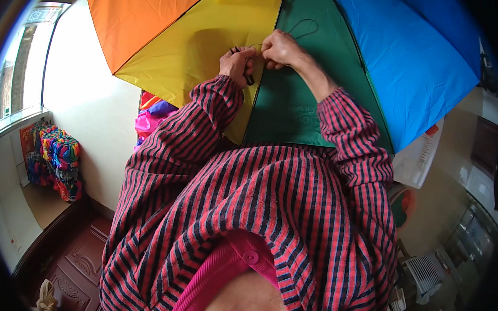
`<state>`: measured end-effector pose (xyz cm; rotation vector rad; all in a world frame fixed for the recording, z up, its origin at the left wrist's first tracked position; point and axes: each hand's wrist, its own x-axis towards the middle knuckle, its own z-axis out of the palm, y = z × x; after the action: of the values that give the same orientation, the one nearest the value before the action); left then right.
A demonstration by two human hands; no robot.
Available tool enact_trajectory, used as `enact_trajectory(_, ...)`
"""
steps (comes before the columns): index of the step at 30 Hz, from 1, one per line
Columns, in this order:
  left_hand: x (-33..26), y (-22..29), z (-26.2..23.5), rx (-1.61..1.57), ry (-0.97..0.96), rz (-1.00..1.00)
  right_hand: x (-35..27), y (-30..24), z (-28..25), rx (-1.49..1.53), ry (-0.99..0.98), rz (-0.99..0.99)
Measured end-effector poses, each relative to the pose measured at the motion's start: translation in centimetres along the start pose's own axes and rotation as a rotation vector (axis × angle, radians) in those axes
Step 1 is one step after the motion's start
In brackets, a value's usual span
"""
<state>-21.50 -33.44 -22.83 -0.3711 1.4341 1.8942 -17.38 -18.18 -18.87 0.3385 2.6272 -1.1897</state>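
Spread in front of me is a rainbow umbrella [312, 102] with orange, yellow, green and blue panels and dark ribs along the seams. Over the yellow panel my left hand [237, 63] is closed round a small black tool [249, 78]; pointed ends show above the fist, and its kind is not clear. Just right of it, at the yellow-green seam, my right hand [280, 49] pinches a thin dark thread [317, 29]. The thread loops over the green panel and also runs between the two hands. My right fingertips are partly hidden by the hand itself.
Bright folded fabric [151, 115] lies under the umbrella's left edge. At the left, a multicoloured bundle [60, 158] stands by the white wall, above a dark red carved wooden panel [78, 259]. A white slatted rack [426, 273] is at the lower right.
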Motion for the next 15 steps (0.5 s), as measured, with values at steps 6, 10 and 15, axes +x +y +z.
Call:
enact_trajectory(6,-0.2,-0.7,0.0,0.488,0.071,0.161,1.0,-4.9,-5.8,0.733,0.292,-0.294)
enact_trajectory(10,-0.4,-1.8,0.2,0.992,0.081,0.505,-1.7,-15.5,-12.1,0.725,0.476,-0.752)
enact_trajectory(15,0.0,-1.8,0.2,1.126,0.111,0.701,0.8,-21.4,-12.8,0.449,0.735,-1.033)
